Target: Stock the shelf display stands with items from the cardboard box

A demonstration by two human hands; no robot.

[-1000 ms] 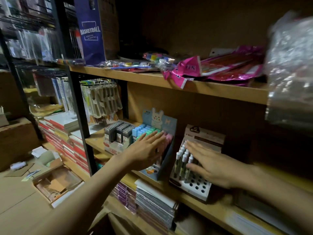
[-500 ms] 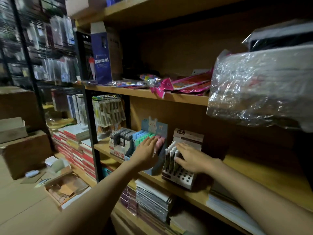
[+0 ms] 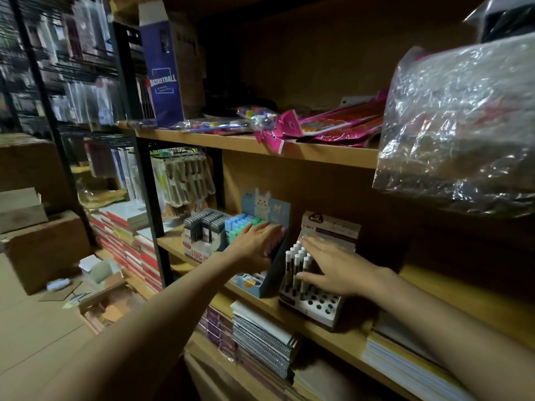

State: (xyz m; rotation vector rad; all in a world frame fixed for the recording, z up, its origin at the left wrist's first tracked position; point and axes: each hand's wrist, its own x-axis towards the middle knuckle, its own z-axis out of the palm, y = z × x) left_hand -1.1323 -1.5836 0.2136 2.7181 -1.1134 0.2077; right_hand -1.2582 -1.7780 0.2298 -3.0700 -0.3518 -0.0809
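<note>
A person's right hand (image 3: 341,270) lies flat with straight fingers on the white-capped pens (image 3: 298,260) in a white holed pen stand (image 3: 315,305), apparently steadying or squaring it; it grips nothing. The left hand (image 3: 254,244), also spread open, rests on the pastel items in the blue rabbit-printed display box (image 3: 270,280) just beside it. Both stands sit on the middle wooden shelf (image 3: 341,341), next to a tray of dark refills (image 3: 202,230). An open cardboard box (image 3: 101,296) lies well apart on the floor. A crinkled plastic bag (image 3: 463,125) overhangs the shelf above, crowding the right side.
</note>
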